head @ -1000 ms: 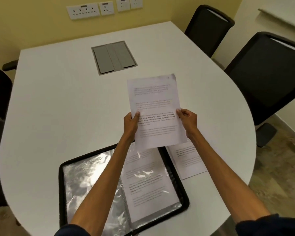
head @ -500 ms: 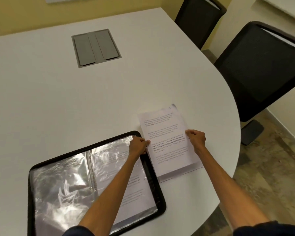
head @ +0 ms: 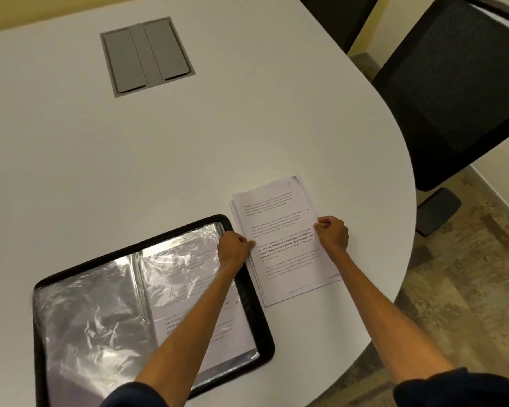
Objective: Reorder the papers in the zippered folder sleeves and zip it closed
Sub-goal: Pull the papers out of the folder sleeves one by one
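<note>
View from the head camera, looking down on a white table (head: 106, 160). A black zippered folder (head: 263, 333) lies open and flat at the near left of the table, its clear plastic sleeves (head: 88, 318) crinkled and reflecting light. The right-hand sleeve holds a printed sheet (head: 188, 315); the contents of the left-hand sleeve cannot be made out through the glare. Just beside the folder's right edge, a small stack of papers (head: 282, 239) lies on the table, slightly fanned so that lower sheets show along the left and bottom edges; the top sheet bears several paragraphs of text, one in bold. The left hand (head: 232, 251) is curled with its fingertips at the stack's left edge, above the folder's upper right corner. The right hand (head: 332, 233) is curled at the stack's right edge, its grip pinching the edge of the top sheet. Whether the left hand's grip actually clamps paper or only touches it cannot be told. Both forearms are bare, with dark sleeves at the bottom of the view. A grey hatch (head: 146, 55) is set into the table's far side. Black chairs (head: 453, 83) stand to the right.
</note>
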`<state>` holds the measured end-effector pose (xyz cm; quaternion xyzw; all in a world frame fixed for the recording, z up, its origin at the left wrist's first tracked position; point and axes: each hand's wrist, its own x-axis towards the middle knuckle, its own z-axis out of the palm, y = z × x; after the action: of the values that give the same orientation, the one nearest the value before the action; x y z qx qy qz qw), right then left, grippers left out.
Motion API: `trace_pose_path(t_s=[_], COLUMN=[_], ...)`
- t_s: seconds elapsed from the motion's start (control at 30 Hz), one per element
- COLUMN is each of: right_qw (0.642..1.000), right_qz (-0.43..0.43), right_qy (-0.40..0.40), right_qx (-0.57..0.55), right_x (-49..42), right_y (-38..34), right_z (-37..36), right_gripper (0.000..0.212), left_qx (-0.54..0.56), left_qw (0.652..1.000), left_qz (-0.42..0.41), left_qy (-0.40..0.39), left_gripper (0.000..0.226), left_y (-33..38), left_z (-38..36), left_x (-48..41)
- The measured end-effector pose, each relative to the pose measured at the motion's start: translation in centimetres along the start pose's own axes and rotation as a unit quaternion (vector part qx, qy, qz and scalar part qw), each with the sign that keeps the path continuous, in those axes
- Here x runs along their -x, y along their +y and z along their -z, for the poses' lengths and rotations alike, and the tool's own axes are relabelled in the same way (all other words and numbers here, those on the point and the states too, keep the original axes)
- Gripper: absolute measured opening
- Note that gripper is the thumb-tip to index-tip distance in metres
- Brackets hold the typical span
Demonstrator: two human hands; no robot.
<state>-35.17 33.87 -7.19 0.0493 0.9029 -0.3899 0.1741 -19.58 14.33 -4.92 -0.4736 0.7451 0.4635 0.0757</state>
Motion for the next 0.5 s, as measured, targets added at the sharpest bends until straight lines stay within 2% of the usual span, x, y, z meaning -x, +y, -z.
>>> trace_pose_path(t_s=[0.13,0.27,0.5], right_qw=[0.997,0.99,0.98], right_qz=[0.067,0.123,0.194], right_qy=[0.016,0.027,-0.045], right_qx=[0.041,0.059,0.005], right_x=[0.5,1.3,4.5], right_y=[-0.4,-2.2,-7.2], right_z=[-0.2,-1.1,-5.3], right_gripper=[0.032,0.034,0.022], left_qx=[0.008,0.025,0.043], left_qw=[0.999,0.994,0.975], left_qz=[-0.001,-0.012,-0.093], left_qy=[0.033,0.105,0.197], left_gripper=[0.021,0.02,0.012], left_y=[-0.3,-0.7,-3.7], left_z=[0.2,1.6,6.4], left_x=[0.4,0.7,0.2])
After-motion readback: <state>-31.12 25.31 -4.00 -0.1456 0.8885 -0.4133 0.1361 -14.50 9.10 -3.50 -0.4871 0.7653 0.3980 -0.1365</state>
